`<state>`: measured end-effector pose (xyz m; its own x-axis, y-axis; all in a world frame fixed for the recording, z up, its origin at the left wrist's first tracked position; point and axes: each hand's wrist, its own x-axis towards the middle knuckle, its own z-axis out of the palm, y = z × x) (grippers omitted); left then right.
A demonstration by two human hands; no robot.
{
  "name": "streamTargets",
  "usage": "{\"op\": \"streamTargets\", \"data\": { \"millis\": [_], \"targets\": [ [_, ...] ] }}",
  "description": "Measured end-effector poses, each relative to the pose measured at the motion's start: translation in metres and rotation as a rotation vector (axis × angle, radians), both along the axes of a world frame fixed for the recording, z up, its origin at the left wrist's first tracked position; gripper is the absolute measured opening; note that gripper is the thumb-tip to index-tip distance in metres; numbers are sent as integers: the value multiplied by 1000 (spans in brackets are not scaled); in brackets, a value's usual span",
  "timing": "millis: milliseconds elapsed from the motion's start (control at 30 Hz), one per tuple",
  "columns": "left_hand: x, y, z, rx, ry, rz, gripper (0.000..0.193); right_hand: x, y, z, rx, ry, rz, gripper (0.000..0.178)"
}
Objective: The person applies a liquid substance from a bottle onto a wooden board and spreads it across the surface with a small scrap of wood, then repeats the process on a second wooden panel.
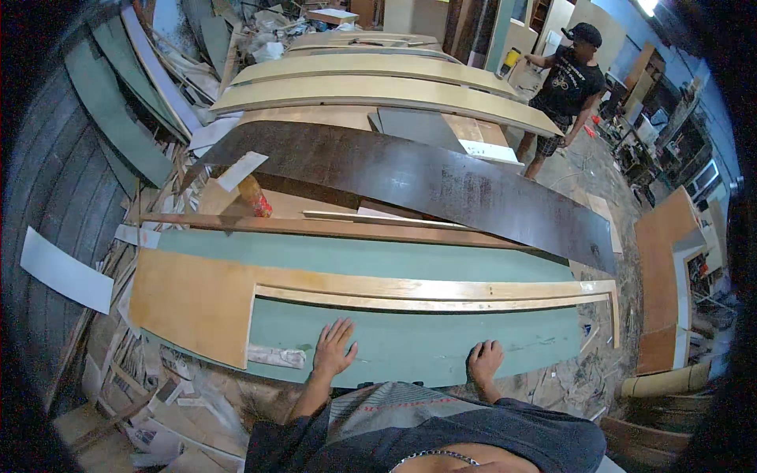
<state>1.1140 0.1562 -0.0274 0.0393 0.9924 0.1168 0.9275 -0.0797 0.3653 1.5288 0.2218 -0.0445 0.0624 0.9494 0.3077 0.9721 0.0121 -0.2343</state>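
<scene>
My left hand (pixel 335 348) lies flat on a pale green board (pixel 410 335), fingers stretched out and nothing in them. Further right, my right hand (pixel 484 363) rests on the same board near its front edge. Its fingers look curled in, with no object visible in them. Just beyond both hands, a long light wood strip frame (pixel 441 292) lies across the green board. It joins a broad yellowish plywood panel (pixel 193 307) on the left. A whitish roll-like piece (pixel 276 357) lies between that panel and my left hand.
A long dark brown board (pixel 410 173) slants across behind, with cream panels (pixel 378 93) stacked beyond it. A yellow and red bottle (pixel 254 197) lies under a white strip. Another person (pixel 572 79) stands at the far right, holding a yellow tool. Wood scraps (pixel 185 394) litter the left floor.
</scene>
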Motion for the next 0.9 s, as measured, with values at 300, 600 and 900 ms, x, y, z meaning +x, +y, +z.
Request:
{"op": "streamTargets", "data": {
  "millis": [300, 600, 900],
  "targets": [
    [1, 2, 1, -15, -16, -10, 57, 0, -2, 1, -31, 2, -25, 17],
    [0, -1, -5, -19, -18, 2, 55, 1, 1, -5, 24, 22, 0, 17],
    [2, 1, -2, -6, -53, 13, 54, -5, -1, 9, 21, 33, -9, 14]
  ]
}}
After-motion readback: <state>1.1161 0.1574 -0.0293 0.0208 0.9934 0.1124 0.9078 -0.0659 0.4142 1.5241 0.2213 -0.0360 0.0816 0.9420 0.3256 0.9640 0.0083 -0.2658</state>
